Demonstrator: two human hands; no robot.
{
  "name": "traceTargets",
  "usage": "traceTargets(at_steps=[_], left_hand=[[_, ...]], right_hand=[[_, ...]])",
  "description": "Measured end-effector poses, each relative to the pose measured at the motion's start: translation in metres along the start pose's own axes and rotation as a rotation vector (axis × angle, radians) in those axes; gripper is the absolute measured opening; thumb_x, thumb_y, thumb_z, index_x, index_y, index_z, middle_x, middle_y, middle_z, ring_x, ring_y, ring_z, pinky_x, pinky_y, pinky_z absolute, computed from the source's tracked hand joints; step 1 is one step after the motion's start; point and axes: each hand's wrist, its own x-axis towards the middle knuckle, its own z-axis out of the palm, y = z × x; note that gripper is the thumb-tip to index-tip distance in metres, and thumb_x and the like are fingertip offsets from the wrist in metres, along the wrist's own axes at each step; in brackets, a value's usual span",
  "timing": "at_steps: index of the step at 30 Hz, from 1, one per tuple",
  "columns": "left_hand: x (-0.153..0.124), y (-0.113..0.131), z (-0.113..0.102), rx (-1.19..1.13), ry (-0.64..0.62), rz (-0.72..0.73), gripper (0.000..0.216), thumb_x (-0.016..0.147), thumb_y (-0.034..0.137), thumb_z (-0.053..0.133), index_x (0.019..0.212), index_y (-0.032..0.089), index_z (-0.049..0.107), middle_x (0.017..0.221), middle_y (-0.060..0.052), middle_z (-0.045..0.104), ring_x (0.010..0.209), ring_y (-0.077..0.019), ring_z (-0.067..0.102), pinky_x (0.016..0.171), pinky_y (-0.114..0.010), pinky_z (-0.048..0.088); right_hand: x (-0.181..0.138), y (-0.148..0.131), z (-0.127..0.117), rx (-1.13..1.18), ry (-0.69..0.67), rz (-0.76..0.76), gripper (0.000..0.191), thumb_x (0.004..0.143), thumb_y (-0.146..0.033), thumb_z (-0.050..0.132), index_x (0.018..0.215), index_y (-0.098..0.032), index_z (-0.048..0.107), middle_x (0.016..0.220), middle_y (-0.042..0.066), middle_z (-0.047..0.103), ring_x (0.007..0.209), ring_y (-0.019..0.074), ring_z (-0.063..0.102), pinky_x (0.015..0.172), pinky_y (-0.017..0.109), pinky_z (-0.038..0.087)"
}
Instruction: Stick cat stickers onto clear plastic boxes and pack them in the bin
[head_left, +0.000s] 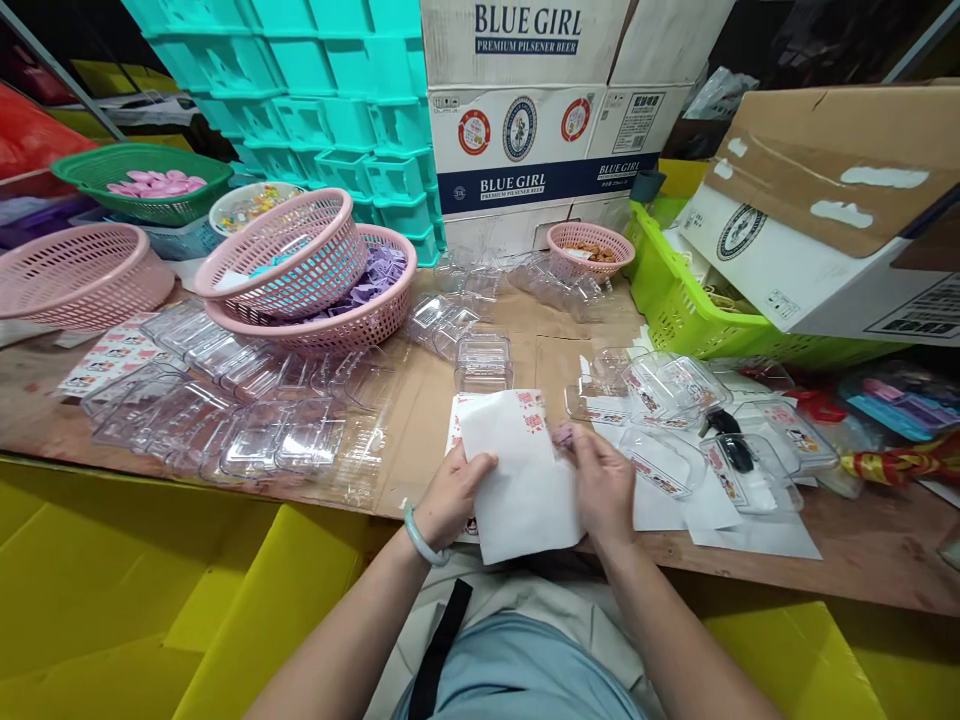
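Note:
My left hand [454, 492] grips a white sheet [525, 490] by its left edge, thumb on top; red printed stickers show at its upper right corner. At the sheet's right side, my right hand [606, 488] is closed in a pinch. A small purplish piece [564, 434] shows at its fingertips, too small to name. Just beyond the sheet stands a stack of clear plastic cases [483, 362]. To the right of my right hand lie clear cases with cartoon stickers [664, 463], on and among white papers [757, 535].
Rows of clear cases [247, 430] cover the table's left side. Behind them stand pink baskets [390, 315], one holding purple pieces. Turquoise crates [337, 110] and a beer carton [525, 130] rise at the back. A lime green basket [675, 300] under a carton [825, 230] stands right.

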Motion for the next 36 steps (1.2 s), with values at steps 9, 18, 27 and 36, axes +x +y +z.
traceTargets(at_steps=[9, 18, 27, 36], left_hand=[[-0.011, 0.028, -0.015, 0.673, 0.540, 0.666, 0.033, 0.075, 0.036, 0.070, 0.099, 0.018, 0.057, 0.124, -0.014, 0.056, 0.122, -0.0286, 0.051, 0.105, -0.046, 0.037], [-0.007, 0.015, 0.032, -0.178, -0.001, 0.119, 0.026, 0.083, 0.040, 0.064, 0.094, 0.017, 0.069, 0.103, -0.009, 0.067, 0.100, -0.0211, 0.061, 0.092, -0.035, 0.046], [0.026, 0.032, 0.000, 0.453, 0.084, 0.365, 0.029, 0.082, 0.041, 0.063, 0.099, 0.018, 0.070, 0.096, -0.008, 0.067, 0.091, -0.0218, 0.061, 0.083, -0.033, 0.048], [0.083, 0.100, 0.008, 0.939, 0.318, 1.000, 0.024, 0.086, 0.025, 0.056, 0.109, 0.017, 0.062, 0.116, -0.013, 0.060, 0.114, -0.0253, 0.053, 0.103, -0.042, 0.039]], right_hand=[[0.022, -0.040, -0.020, -0.304, 0.229, -0.658, 0.025, 0.088, -0.018, 0.058, 0.110, -0.019, 0.069, 0.108, 0.007, 0.073, 0.099, 0.0231, 0.069, 0.092, 0.042, 0.054], [-0.016, -0.016, 0.027, -0.596, -0.372, -0.853, 0.070, 0.082, -0.022, 0.066, 0.144, -0.018, 0.035, 0.143, 0.015, 0.047, 0.136, 0.0302, 0.041, 0.109, 0.052, 0.039], [0.027, -0.019, 0.014, -0.022, -0.327, 0.080, 0.026, 0.081, -0.044, 0.066, 0.080, -0.018, 0.065, 0.081, 0.004, 0.068, 0.081, 0.0190, 0.063, 0.078, 0.032, 0.051], [0.184, -0.044, 0.025, -0.467, 0.048, -0.187, 0.079, 0.065, -0.028, 0.076, 0.136, -0.021, 0.042, 0.121, 0.014, 0.062, 0.113, 0.0297, 0.057, 0.100, 0.048, 0.038]])
